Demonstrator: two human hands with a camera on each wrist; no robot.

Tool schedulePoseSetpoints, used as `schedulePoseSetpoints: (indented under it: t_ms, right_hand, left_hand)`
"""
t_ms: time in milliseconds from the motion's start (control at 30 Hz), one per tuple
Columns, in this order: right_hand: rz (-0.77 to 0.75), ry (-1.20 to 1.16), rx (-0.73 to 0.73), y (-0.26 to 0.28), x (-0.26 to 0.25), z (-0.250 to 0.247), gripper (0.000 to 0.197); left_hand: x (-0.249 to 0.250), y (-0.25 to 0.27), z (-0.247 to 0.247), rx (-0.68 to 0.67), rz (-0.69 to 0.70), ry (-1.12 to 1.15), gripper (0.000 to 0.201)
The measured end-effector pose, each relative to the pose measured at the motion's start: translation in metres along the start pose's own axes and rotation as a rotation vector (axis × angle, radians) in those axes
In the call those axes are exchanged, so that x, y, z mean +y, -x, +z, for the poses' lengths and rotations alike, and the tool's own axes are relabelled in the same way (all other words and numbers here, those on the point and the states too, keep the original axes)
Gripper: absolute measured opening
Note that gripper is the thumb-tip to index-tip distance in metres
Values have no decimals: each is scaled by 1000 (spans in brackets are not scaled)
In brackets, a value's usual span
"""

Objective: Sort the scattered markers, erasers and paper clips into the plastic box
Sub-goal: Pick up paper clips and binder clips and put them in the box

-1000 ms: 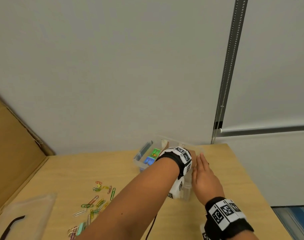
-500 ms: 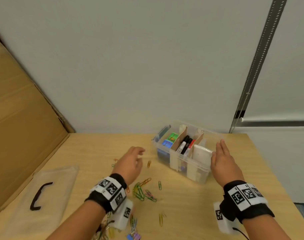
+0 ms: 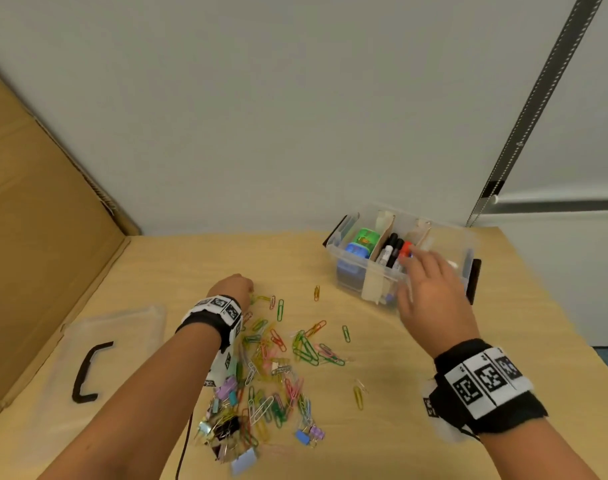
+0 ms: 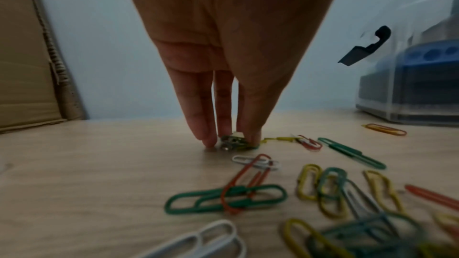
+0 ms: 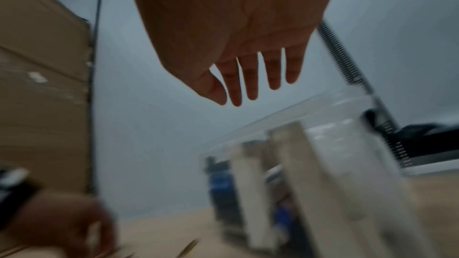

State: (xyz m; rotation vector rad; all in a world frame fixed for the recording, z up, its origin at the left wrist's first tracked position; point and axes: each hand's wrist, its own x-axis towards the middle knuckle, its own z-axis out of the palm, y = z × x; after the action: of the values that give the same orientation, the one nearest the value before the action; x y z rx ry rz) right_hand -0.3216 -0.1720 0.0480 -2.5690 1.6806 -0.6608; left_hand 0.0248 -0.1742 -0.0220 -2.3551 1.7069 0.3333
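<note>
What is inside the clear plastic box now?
The clear plastic box holds green and blue erasers in its left compartment and black and red markers in the middle. The right hand covers the right compartment.

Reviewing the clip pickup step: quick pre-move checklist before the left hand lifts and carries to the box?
1. Left hand on a clip: ok; its fingertips pinch a small clip bundle on the table.
2. Pinch secure enough to lift: cannot tell; the bundle is blurred.
3. Right hand free: ok; fingers straight, holding nothing, in front of the plastic box.
4. Box open: ok; the lid lies apart on the table.
5. Clip compartment free: cannot tell; the right hand hides it. Erasers and markers fill the others.
6. Path to box: not ok; the right hand blocks the near side.
</note>
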Motion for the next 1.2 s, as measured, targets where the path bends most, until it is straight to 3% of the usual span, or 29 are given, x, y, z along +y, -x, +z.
schedulePoseSetpoints:
  t_ms: [100, 167, 267, 433, 600, 733, 867, 967, 1200]
  right_hand:
    - [-158, -112, -28, 19, -42, 15, 26]
    - [-223, -184, -157, 31, -67, 32, 15]
    - [-271, -244, -395, 40, -98, 63, 16]
    - [-299, -214, -627, 42, -133, 97, 19]
    - [-270, -130, -639, 38, -150, 106, 21]
    - [-221, -138, -647, 37, -151, 105, 17]
    - [-174, -161, -665, 38, -153, 105, 21]
    - [-165, -174, -685, 40, -152, 107, 27]
    - [-137, -178, -670, 43, -156, 109, 17]
  left_hand:
    - [-1, -1, 1, 17, 35, -33, 25]
    - [-3, 0, 2, 28, 44, -15, 22]
    - [-9, 2, 6, 43, 50, 74, 20]
    - [-18, 8, 12, 31, 46, 103, 23]
    - [-25, 17, 2, 58, 73, 134, 20]
    - [-40, 38, -9, 178, 108, 466, 6]
    - [-58, 71, 2, 72, 206, 736, 10]
    - [-65, 89, 15, 14, 275, 660, 18]
    - [-58, 114, 30, 52, 293, 450, 20]
